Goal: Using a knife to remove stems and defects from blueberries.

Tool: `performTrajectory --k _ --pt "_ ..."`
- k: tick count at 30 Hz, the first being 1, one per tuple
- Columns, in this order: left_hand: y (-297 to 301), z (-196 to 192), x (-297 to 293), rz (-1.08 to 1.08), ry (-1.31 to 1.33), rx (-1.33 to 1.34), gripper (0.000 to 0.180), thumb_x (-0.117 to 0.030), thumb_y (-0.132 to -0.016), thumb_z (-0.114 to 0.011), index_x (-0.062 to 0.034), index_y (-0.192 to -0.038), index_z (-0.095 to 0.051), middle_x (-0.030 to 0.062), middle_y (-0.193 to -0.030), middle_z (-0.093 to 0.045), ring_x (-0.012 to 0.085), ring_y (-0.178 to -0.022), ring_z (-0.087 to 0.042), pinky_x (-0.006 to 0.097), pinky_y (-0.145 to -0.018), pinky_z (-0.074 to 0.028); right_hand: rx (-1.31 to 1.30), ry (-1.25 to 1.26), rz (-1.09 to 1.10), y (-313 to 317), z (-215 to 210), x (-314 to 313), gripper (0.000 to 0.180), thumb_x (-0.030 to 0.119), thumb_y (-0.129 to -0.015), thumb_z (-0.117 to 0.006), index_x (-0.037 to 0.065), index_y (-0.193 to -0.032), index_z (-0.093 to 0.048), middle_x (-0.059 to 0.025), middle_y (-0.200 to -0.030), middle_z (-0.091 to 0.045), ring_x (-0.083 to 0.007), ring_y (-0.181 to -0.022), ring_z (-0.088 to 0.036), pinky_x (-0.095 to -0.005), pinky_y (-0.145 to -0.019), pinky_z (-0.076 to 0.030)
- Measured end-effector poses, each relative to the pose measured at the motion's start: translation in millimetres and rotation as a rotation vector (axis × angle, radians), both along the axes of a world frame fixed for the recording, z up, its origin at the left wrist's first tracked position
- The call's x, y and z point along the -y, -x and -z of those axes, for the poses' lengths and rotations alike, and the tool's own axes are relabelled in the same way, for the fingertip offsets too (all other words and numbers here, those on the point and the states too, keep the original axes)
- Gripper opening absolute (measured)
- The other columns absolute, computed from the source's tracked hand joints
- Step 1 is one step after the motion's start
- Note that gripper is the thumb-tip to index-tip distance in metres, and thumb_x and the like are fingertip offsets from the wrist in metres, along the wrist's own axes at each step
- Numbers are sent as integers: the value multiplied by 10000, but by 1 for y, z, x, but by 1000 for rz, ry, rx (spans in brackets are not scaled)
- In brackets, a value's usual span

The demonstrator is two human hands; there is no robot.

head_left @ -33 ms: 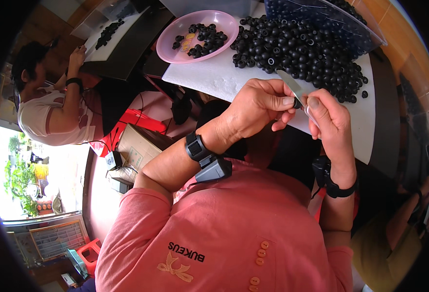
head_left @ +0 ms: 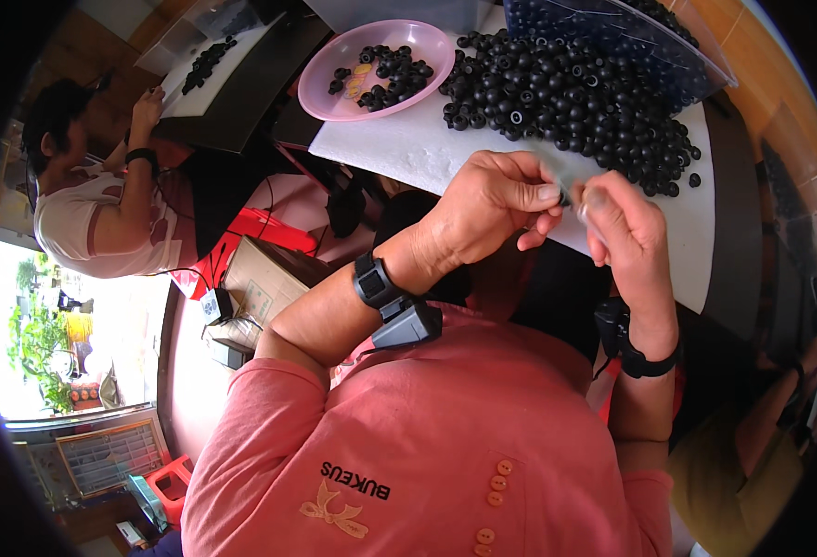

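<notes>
Between the thumb and fingers of my left hand [head_left: 496, 204] is a small black round piece [head_left: 565, 199], mostly hidden by the fingertips. My right hand [head_left: 629, 223] is closed round the handle of a small knife [head_left: 561, 171]. The pale blade is smeared by motion and crosses beside the black piece, up against my left fingers. Both hands are close together above the near edge of a white board [head_left: 399, 153]. Just beyond them lies a large heap of similar black round pieces [head_left: 557, 88], some showing a pale ring or hole.
A pink bowl [head_left: 311, 93] holding more black pieces stands at the board's far left. Behind the heap, a clear plastic bin [head_left: 603, 42] tilts toward it. Further left, another person [head_left: 116, 200] sits at a dark table. A cardboard box [head_left: 258, 288] is beside my left arm.
The knife has shifted slightly with a small turn of my right hand, and its blade is now blurred. My left hand has stayed almost still.
</notes>
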State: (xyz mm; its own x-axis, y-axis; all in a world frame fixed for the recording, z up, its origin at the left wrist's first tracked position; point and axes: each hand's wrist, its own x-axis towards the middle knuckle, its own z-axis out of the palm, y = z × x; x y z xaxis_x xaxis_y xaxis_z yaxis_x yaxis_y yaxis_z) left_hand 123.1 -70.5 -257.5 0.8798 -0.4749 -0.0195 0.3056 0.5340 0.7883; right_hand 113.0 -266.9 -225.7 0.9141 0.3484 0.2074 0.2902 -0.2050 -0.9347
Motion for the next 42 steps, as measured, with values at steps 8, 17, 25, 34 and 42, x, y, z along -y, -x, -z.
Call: performTrajectory --k 8,17,25,34,42 --pt "-5 -2 3 -9 52 -4 204 -118 -952 -591 70 -1030 -611 138 -823 -627 199 -654 -590 303 -519 -443 -10 -271 83 -2 9 13 190 195 -949 -636 6 -967 -632 30 -689 -527 -31 -577 -474 -186 -531 -351" --pt "2 -11 7 -61 44 -31 191 -96 -975 -540 52 -1028 -649 120 -899 -661 214 -783 -647 327 -635 -544 570 -49 -25 2 10 -12 243 -42 -879 -636 -47 -1119 -599 -76 -867 -651 -122 -658 -636 -248 -610 -520" --pt "6 -15 10 -123 41 -93 215 -101 -976 -531 54 -1079 -639 135 -974 -679 211 -794 -669 312 -646 -544 471 -2 23 3 20 -22 391 -20 -884 -626 -35 -1271 -568 -93 -887 -640 -134 -657 -643 -251 -610 -518" --pt "-15 -42 -30 -584 -345 286 201 -69 -869 -673 70 -1011 -651 89 -797 -657 157 -636 -637 257 -499 -492 291 -205 240 4 33 4 296 133 -895 -697 -36 -1127 -624 -11 -833 -590 -79 -688 -524 -215 -630 -431" --pt "-61 -42 -102 -1016 -1459 1097 179 -60 -711 -735 -56 -888 -705 80 -863 -616 251 -838 -611 377 -669 -505 51 -490 259 -4 25 18 301 121 -932 -647 -52 -1175 -610 17 -735 -522 -58 -610 -472 -208 -570 -386"
